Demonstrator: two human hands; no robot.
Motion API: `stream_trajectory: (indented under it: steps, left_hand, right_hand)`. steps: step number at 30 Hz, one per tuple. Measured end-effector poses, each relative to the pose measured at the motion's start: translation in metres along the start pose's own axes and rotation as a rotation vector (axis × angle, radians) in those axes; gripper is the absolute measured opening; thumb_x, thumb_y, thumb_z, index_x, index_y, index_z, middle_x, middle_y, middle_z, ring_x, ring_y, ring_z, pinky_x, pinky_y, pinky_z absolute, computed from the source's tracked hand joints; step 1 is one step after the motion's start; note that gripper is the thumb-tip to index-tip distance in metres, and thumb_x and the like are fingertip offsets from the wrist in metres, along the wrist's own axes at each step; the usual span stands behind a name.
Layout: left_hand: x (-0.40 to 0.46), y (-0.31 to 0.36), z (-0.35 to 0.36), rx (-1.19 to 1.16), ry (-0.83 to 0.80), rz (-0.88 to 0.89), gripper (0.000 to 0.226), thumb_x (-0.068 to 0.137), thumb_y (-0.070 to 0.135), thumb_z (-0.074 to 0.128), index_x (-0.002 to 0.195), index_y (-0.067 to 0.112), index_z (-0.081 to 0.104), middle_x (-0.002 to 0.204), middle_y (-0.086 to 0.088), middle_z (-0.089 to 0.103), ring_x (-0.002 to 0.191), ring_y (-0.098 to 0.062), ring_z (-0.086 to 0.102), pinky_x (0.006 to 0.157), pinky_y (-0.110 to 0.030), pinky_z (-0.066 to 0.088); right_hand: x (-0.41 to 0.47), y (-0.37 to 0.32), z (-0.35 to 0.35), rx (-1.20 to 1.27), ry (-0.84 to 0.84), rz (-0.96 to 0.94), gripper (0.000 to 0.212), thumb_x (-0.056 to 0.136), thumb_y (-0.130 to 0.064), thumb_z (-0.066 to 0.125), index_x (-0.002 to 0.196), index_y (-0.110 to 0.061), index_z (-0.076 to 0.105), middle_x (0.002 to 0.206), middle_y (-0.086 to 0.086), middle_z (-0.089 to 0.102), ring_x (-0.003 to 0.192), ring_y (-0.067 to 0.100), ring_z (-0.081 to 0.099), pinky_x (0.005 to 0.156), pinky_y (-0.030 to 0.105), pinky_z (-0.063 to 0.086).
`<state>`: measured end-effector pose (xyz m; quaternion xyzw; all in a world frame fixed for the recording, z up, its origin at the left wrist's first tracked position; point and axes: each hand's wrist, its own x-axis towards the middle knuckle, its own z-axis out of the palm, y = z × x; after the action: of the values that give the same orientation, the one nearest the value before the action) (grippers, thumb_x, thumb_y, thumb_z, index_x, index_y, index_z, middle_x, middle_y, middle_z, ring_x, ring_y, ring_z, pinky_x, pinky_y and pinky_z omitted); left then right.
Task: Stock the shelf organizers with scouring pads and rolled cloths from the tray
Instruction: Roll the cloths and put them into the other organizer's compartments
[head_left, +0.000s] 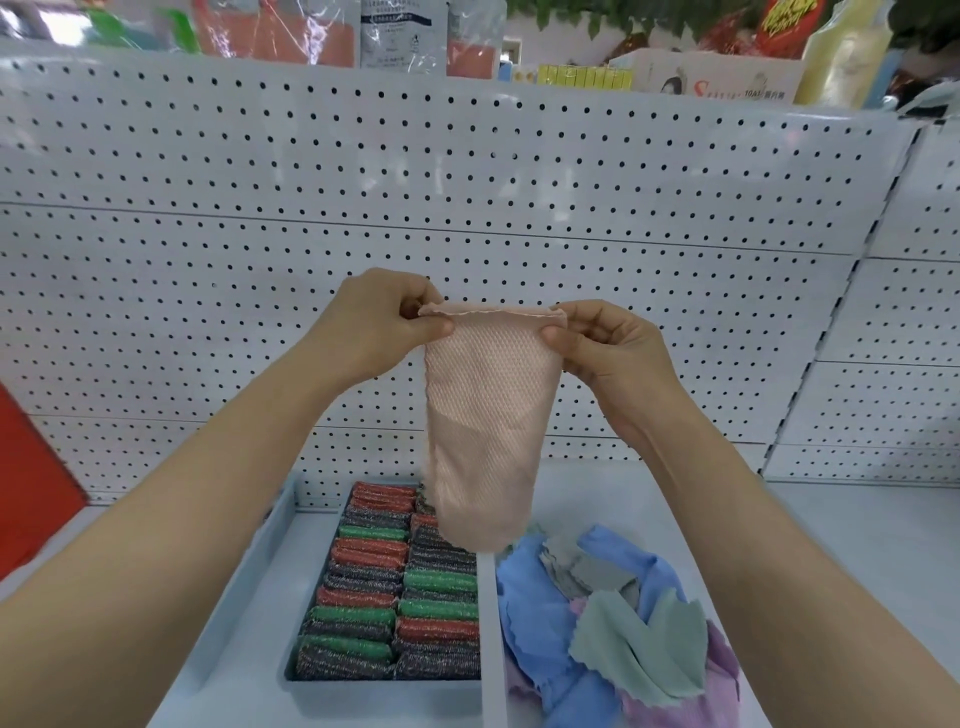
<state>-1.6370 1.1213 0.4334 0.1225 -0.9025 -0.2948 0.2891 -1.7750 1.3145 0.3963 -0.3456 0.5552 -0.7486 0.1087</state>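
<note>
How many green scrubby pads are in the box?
5 green scouring pads show in the organizer: three in its left column, two in its right. The peach cloth hanging from both hands may hide more at the far end.

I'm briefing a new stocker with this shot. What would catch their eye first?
First, the peach cloth hanging at centre, its top edge pinched by the left hand and right hand before the white pegboard. Below it, a tray packed with red, green and grey scouring pads, and at lower right, a loose heap of blue, green and lilac cloths.
</note>
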Motion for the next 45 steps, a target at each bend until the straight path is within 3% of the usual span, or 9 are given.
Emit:
stream_trajectory:
  steps: [5,13,22,26,29,31,35,42,45]
  left_hand:
    - [0.000,-0.003,0.000,-0.214,0.000,-0.016,0.009,0.093,0.027,0.067,0.090,0.019,0.072,0.089,-0.010,0.072,0.062,-0.002,0.059,0.061,-0.017,0.053]
    - [-0.001,-0.010,0.001,-0.524,-0.047,-0.025,0.008,0.094,0.017,0.064,0.090,0.016,0.070,0.087,0.001,0.068,0.081,-0.010,0.063,0.080,-0.029,0.055]
    - [-0.004,0.003,0.001,-0.745,-0.361,0.097,0.010,0.090,0.018,0.066,0.097,0.010,0.065,0.095,-0.005,0.066,0.090,-0.016,0.061,0.084,-0.027,0.051]
    - [-0.003,0.005,0.008,-0.741,-0.413,0.106,0.004,0.087,0.019,0.066,0.090,0.018,0.068,0.129,0.001,0.066,0.124,-0.011,0.058,0.104,-0.032,0.041]
    - [-0.003,0.003,0.011,-0.771,-0.447,0.109,0.006,0.089,0.019,0.065,0.093,0.015,0.064,0.137,0.004,0.061,0.130,-0.009,0.053,0.099,-0.032,0.042]
    - [-0.004,0.001,0.012,-0.821,-0.489,0.091,0.006,0.090,0.017,0.062,0.094,0.013,0.061,0.138,0.000,0.061,0.131,-0.012,0.053,0.092,-0.030,0.046]
    - [-0.006,-0.002,0.011,-0.947,-0.550,0.017,0.017,0.083,0.023,0.075,0.094,0.015,0.064,0.136,-0.016,0.060,0.119,-0.022,0.060,0.090,-0.032,0.052]
    - [-0.004,-0.008,0.006,-0.976,-0.612,-0.034,0.009,0.080,0.016,0.071,0.088,0.015,0.069,0.111,-0.016,0.063,0.096,-0.024,0.060,0.084,-0.034,0.049]
    - [-0.004,-0.011,0.005,-1.032,-0.703,-0.037,0.029,0.070,0.028,0.083,0.089,0.012,0.068,0.095,-0.008,0.063,0.086,-0.020,0.060,0.077,-0.029,0.052]
  right_hand:
    - [-0.001,0.001,0.003,0.038,-0.035,0.024,0.013,0.085,-0.001,0.070,0.087,-0.013,0.071,0.091,0.008,0.074,0.087,0.018,0.068,0.086,0.035,0.058]
    - [-0.003,0.000,0.000,0.137,-0.078,0.075,0.014,0.083,-0.010,0.069,0.097,-0.008,0.070,0.097,0.007,0.074,0.087,0.018,0.069,0.080,0.030,0.056]
    - [-0.008,0.003,0.010,0.344,-0.426,0.237,0.017,0.086,-0.024,0.070,0.099,-0.013,0.067,0.095,0.004,0.068,0.084,0.016,0.064,0.077,0.030,0.053]
    - [-0.011,0.005,0.027,0.342,-0.457,0.186,0.016,0.075,-0.027,0.079,0.087,-0.020,0.071,0.100,0.002,0.069,0.098,0.021,0.061,0.091,0.037,0.049]
    - [-0.014,0.014,0.033,0.357,-0.511,0.198,0.007,0.085,-0.022,0.071,0.091,-0.018,0.070,0.114,0.011,0.063,0.128,0.042,0.049,0.115,0.059,0.026]
    - [-0.016,0.016,0.036,0.386,-0.519,0.228,0.011,0.083,-0.021,0.073,0.092,-0.016,0.070,0.115,0.014,0.062,0.127,0.046,0.049,0.110,0.056,0.033]
    - [-0.020,0.011,0.046,0.346,-0.408,0.222,0.011,0.076,-0.020,0.078,0.085,-0.017,0.074,0.102,0.003,0.068,0.093,0.023,0.062,0.078,0.034,0.056]
    - [-0.022,0.012,0.050,0.267,-0.352,0.122,0.017,0.079,-0.012,0.068,0.093,-0.004,0.071,0.108,0.004,0.071,0.090,0.016,0.067,0.076,0.028,0.055]
    - [-0.021,0.013,0.048,0.279,-0.362,0.112,0.021,0.080,-0.014,0.070,0.098,-0.004,0.069,0.100,0.008,0.072,0.089,0.018,0.067,0.075,0.028,0.055]
